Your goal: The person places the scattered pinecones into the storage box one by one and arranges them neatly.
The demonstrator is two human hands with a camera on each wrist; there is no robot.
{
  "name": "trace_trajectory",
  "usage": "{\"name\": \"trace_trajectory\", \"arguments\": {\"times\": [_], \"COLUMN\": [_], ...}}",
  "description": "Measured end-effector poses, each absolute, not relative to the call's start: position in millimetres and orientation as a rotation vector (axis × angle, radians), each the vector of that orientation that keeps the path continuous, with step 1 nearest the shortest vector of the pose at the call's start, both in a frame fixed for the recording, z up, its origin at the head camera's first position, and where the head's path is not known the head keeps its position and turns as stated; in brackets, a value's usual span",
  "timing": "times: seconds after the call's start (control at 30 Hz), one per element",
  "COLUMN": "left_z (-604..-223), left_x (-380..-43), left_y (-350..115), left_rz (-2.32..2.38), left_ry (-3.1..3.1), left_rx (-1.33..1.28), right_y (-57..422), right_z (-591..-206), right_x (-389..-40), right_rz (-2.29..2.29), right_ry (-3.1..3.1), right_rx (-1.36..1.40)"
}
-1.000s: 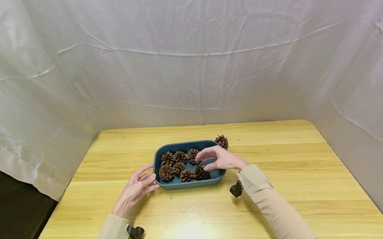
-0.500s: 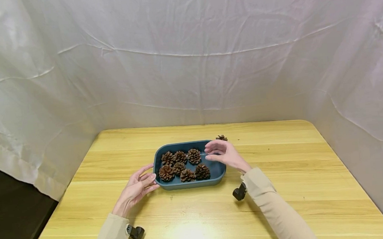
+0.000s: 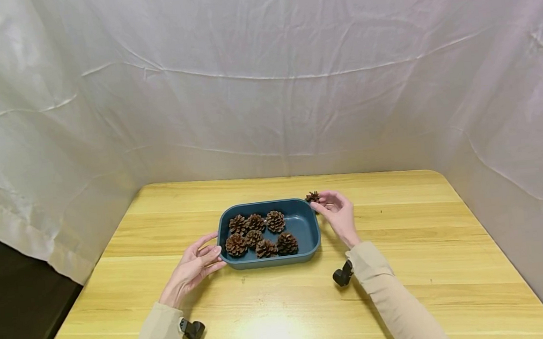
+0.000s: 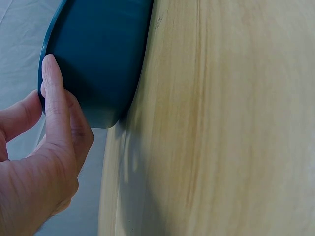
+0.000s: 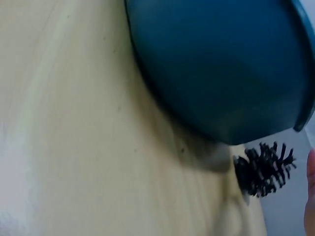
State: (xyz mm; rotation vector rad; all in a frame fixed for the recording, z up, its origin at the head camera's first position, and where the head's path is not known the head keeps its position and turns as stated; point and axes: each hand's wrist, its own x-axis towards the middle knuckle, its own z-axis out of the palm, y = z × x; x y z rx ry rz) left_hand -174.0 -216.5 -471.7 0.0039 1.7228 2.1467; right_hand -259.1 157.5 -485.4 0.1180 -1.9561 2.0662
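Note:
A dark blue-green oblong bin (image 3: pixel 301 231) stands on the table with several brown pine cones (image 3: pixel 266 248) inside, mostly in its left and middle parts. At its left end my left hand (image 3: pixel 195 265) holds the rim between thumb and fingers; the left wrist view shows that hand (image 4: pixel 54 162) at the wall. One more pine cone (image 3: pixel 312 196) lies on the table behind the right back corner, partly hidden by the bin. My right hand (image 3: pixel 339 214) is beside this cone, fingers bent loosely. In the right wrist view a gap shows between the cone (image 5: pixel 263 168) and the visible digit (image 5: pixel 310 191).
The bin rests on a light wooden table (image 3: pixel 428 242). White cloth (image 3: pixel 265 100) hangs behind it and on both sides. A dark surface (image 3: pixel 12 305) lies past the table's left edge. Each sleeve cuff carries a small black camera (image 3: pixel 342 274).
My right hand has moved from over the pine cones in the bin, out past the right rim, to the cone behind the corner. My left hand has stayed at the bin's left end.

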Motion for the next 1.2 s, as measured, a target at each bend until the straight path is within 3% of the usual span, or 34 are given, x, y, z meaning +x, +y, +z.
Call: {"name": "trace_trajectory", "arguments": {"times": [0.53,1.2], "left_z": [-472.2,-472.8], "left_x": [-173.9,-174.7], "left_y": [-216.5,-216.6], "left_rz": [2.144,2.163], "left_ry": [1.728,1.699], "left_rx": [-0.001,0.014], "right_y": [165.2,166.5], "right_z": [-498.2,-505.3], "right_x": [-275.3,-285.0], "right_rz": [1.969,2.003], "right_ry": [-1.989,-2.158], "right_rx": [-0.103,-0.063]}}
